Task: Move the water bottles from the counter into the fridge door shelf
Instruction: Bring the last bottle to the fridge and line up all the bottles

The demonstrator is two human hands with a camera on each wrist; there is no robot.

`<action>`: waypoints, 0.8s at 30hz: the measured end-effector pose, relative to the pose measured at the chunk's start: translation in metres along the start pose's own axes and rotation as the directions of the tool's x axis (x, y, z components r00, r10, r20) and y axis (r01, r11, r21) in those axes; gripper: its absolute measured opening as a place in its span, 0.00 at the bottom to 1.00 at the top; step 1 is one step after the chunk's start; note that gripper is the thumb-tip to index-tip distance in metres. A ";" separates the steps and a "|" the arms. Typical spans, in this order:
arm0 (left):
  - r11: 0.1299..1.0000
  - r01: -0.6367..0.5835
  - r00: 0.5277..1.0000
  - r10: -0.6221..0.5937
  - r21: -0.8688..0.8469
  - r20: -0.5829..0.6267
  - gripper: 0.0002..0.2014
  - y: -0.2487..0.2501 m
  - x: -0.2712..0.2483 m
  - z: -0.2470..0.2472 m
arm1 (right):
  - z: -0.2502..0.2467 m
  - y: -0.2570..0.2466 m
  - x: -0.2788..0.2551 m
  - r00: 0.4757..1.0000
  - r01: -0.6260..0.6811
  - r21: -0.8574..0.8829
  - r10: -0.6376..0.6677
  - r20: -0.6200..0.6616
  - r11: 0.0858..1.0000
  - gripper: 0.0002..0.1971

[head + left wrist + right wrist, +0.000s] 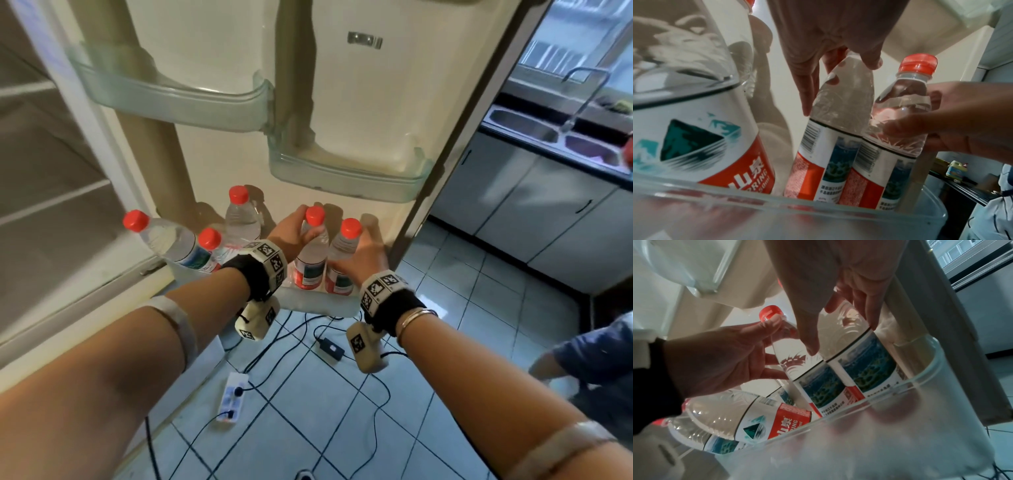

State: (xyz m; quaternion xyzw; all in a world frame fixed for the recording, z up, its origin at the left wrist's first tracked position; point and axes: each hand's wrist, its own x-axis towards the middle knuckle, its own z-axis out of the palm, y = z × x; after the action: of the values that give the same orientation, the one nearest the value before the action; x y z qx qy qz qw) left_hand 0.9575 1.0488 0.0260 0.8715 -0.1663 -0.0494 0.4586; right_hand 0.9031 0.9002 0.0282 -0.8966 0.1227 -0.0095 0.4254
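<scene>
Beyond the fridge door (342,113), head-view-only sink (524,125); wrist-view-only bottle labels (818,162).

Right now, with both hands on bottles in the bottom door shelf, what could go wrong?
1. The leftmost bottle leans far out over the bottom door shelf; a nudge from the left hand might tip it out.
2. The two held bottles stand touching, so releasing either could rock the other.
3. Cables and a power strip lie directly below, where a dropped bottle would probably land.
</scene>
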 end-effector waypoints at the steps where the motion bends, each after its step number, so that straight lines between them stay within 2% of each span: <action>1: 1.000 -0.007 1.000 0.007 -0.002 0.001 0.17 0.000 0.000 -0.001 | 0.000 0.001 0.003 1.000 -0.002 -0.009 0.002 0.004 1.000 0.28; 10: 0.998 -0.041 0.999 0.040 0.039 0.036 0.16 0.006 0.000 0.000 | -0.006 0.001 0.013 0.998 0.055 0.000 -0.055 -0.013 0.998 0.34; 17: 0.997 0.023 1.000 -0.023 0.072 0.011 0.17 0.015 -0.002 0.003 | -0.016 0.001 0.010 0.981 0.183 0.104 -0.175 -0.080 0.978 0.37; 21: 0.993 0.091 0.996 -0.092 0.081 0.012 0.20 0.020 -0.002 0.003 | -0.028 -0.008 0.014 0.978 0.204 0.000 -0.203 -0.047 0.979 0.36; 24: 0.989 0.142 0.990 -0.141 -0.029 0.022 0.27 0.021 -0.002 -0.003 | -0.032 -0.016 0.015 0.970 0.232 -0.064 -0.236 -0.062 0.971 0.29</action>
State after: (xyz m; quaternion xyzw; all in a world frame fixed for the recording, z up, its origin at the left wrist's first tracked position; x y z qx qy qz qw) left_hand 0.9509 1.0410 0.0453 0.8735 -0.1076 -0.0930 0.4656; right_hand 0.9173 0.8820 0.0597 -0.9156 0.0310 -0.0873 0.3913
